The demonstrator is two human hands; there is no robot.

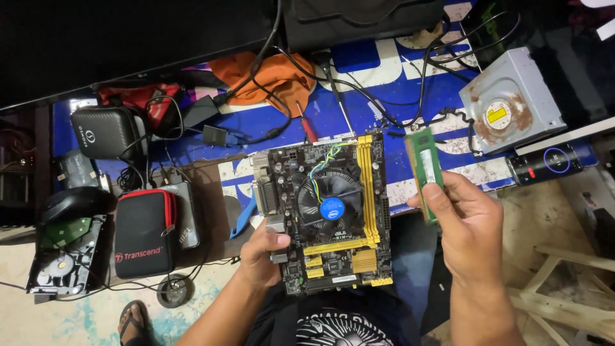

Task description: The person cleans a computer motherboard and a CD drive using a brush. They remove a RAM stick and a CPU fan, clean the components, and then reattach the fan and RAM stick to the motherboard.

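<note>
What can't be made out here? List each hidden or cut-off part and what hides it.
Head view only:
- Motherboard: left edge under the left hand.
- Memory stick: lower end covered by right hand fingers.
- Memory slots: too small to see their latches.
- Optical drive: front face turned away.

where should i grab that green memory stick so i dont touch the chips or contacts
Grip the green memory stick by its two long thin edges, coming in from its near short end, much as the right hand does now with thumb and fingers pinching the lower end. It is a flat, narrow board held roughly upright, so the edges offer a firm pinch. The left hand steadies the motherboard.
</note>
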